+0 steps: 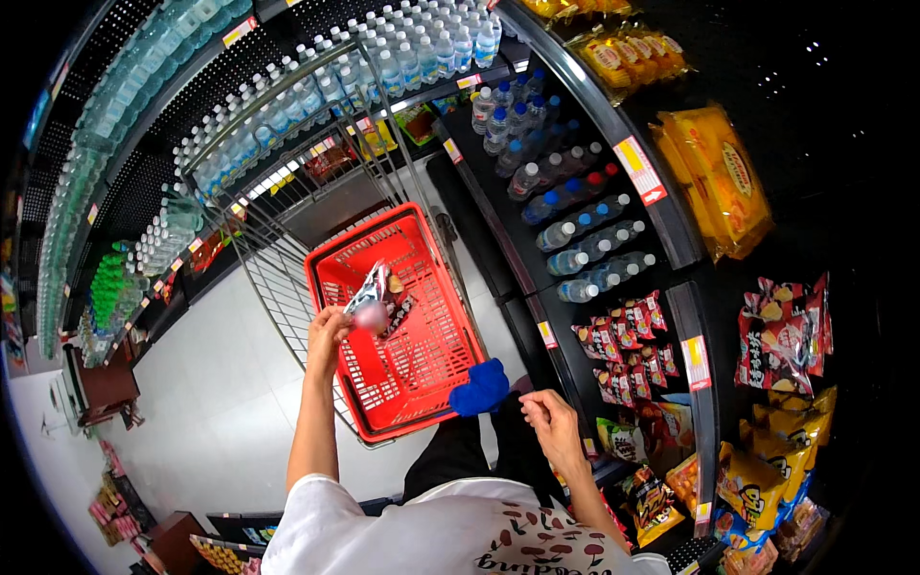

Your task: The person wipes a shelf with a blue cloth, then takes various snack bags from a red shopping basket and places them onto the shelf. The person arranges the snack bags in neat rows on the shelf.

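Note:
My left hand (328, 335) pinches the edge of a snack bag (399, 316), which hangs over or inside a red plastic shopping basket (442, 338). Part of the bag is blurred, and I cannot tell whether it touches the basket floor. The basket rests at the near end of a metal wire shopping cart (269, 298). A blue fabric item (480, 388) covers the basket's near right corner. To the right of that corner is my right hand (552, 424), fingers loosely curled, with nothing visible in it.
Shelves of bottled water (402, 68) curve around ahead and left. Close on the right, a black shelf (521, 266) holds drink bottles (575, 262) and red snack bags (618, 345). Yellow snack bags (751, 478) sit lower right. Pale tiled floor (223, 388) shows at left.

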{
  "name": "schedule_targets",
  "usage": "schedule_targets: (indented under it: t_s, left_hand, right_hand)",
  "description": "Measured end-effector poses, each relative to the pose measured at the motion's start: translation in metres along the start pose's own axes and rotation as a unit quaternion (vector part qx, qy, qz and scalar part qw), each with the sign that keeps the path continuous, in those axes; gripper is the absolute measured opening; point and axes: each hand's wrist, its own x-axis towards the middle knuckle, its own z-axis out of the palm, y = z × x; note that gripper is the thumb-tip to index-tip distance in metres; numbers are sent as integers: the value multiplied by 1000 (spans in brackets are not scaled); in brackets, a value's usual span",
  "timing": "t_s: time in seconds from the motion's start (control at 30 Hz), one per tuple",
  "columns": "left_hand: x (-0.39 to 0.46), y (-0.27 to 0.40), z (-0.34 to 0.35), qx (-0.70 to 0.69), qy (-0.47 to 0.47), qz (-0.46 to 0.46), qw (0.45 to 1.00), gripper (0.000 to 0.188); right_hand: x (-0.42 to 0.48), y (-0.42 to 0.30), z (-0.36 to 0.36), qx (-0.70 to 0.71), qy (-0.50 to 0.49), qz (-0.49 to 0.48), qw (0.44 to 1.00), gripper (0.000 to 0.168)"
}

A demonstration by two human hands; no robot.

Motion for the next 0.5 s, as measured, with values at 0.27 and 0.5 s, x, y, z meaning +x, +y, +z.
schedule_targets:
  t_s: [0.27, 0.5]
  left_hand:
    - [-96, 82, 97, -170, -190, -13, 967, 26]
    - [-128, 108, 170, -181, -169, -52, 968, 29]
  right_hand:
    - [15, -29, 1, 232, -52, 37, 971, 43]
    - [13, -52, -7, 268, -154, 28, 951, 51]
